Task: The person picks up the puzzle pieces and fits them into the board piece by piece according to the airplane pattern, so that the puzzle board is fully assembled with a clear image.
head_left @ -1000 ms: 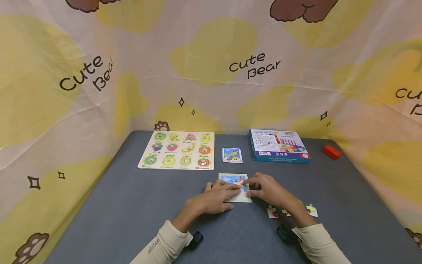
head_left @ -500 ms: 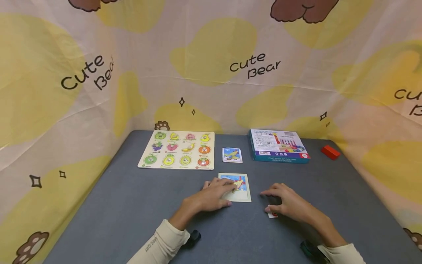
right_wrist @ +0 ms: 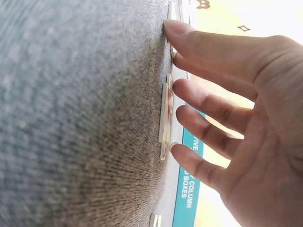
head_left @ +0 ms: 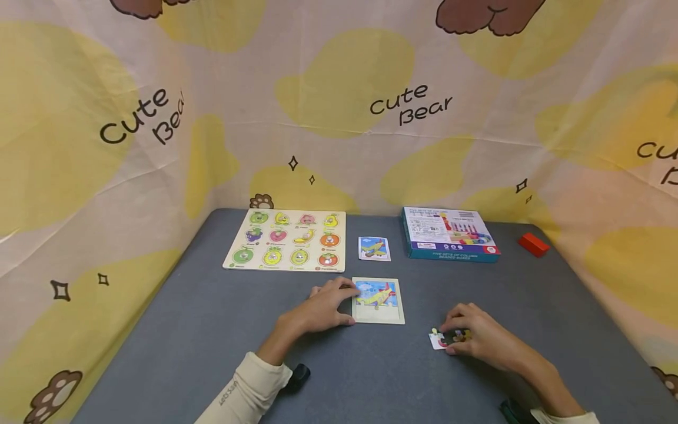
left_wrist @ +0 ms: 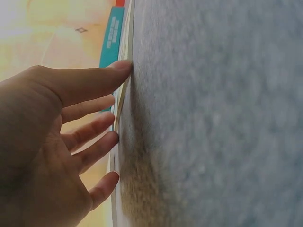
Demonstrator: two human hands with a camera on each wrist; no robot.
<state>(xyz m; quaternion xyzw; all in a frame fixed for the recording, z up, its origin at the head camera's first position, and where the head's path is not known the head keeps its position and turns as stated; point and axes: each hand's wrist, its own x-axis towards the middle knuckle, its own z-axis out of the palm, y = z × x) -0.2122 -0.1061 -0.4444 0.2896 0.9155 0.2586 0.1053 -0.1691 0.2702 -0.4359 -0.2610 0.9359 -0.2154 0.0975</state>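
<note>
A small jigsaw tray (head_left: pixel 394 320) with a partly filled airplane picture lies flat on the grey table. My left hand (head_left: pixel 320 307) rests at its left side, index fingertip on the frame and thumb by the lower left corner. In the left wrist view my left fingers (left_wrist: pixel 97 153) are spread along the tray's edge. My right hand (head_left: pixel 484 334) is low over loose jigsaw pieces to the tray's right. One white and red piece (head_left: pixel 436 340) shows beside its thumb and index finger; the others are partly hidden under the hand. The right wrist view shows relaxed fingers close above several pieces (right_wrist: pixel 164 113).
Behind the tray lies an airplane picture card (head_left: pixel 374 249). A fruit puzzle board (head_left: pixel 288 253) is at the back left. A flat teal and white box (head_left: pixel 452 255) and a red block (head_left: pixel 533 245) stand at the back right. Printed fabric walls (head_left: pixel 339 88) surround the table.
My right hand has moved off the tray, right and toward me, to the loose pieces. My left hand has slid left from the picture to the tray's left edge, uncovering the airplane.
</note>
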